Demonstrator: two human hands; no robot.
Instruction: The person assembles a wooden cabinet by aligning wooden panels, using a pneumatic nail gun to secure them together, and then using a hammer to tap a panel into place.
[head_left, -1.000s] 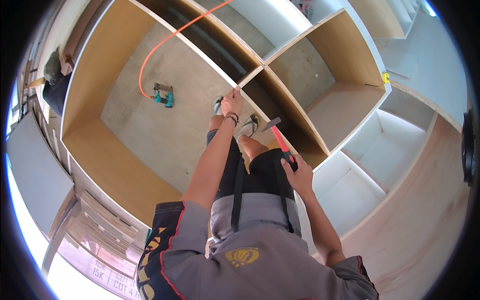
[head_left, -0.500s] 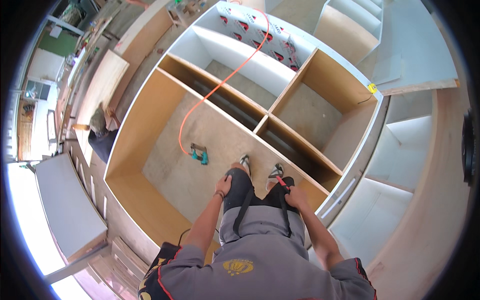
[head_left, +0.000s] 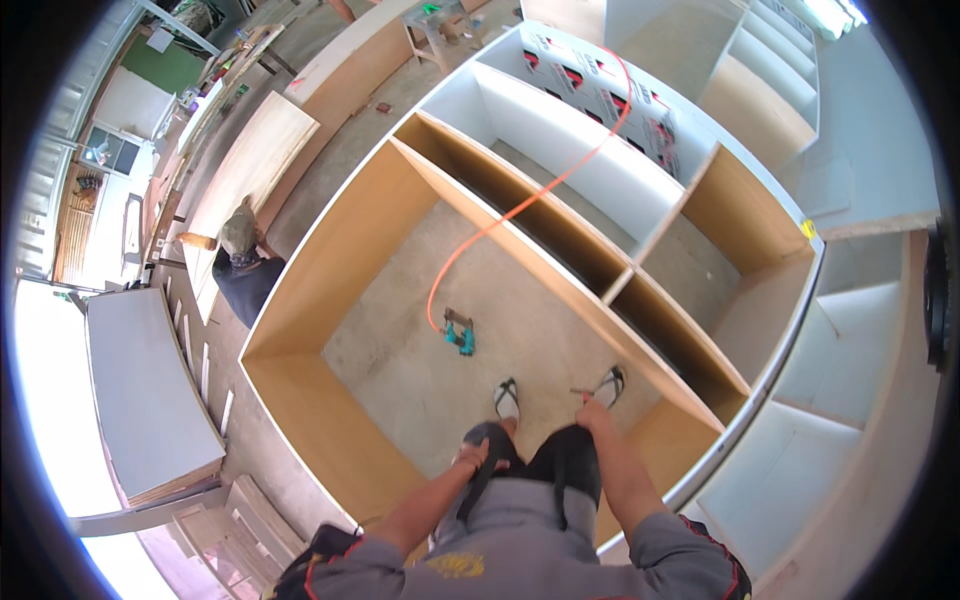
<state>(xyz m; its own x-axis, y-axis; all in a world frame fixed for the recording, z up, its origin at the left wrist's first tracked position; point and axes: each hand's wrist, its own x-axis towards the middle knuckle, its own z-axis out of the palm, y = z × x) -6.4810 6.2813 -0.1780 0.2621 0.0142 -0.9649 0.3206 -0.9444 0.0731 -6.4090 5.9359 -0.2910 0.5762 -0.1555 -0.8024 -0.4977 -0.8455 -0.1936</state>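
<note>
I stand inside a large wooden cabinet frame lying on the floor. My right hand is closed round a red-handled hammer, its small head showing beyond the fist, over my right foot. My left hand lies against my left thigh beside a dangling black strap, holding nothing that I can see. On the floor ahead and to the left lies a teal nail gun, joined to an orange air hose that runs over the cabinet's dividers.
Long dividers cross the frame ahead of me. A yellow tape measure sits on the right rim. Outside on the left, a person crouches by a pale wood panel. White cabinet units stand on the right; stacked grey panels lie left.
My view has shifted, so the cabinet sits lower and further right. My feet stand further apart. The hammer has moved forward from my thigh; my left hand has slid from the knee up the thigh.
</note>
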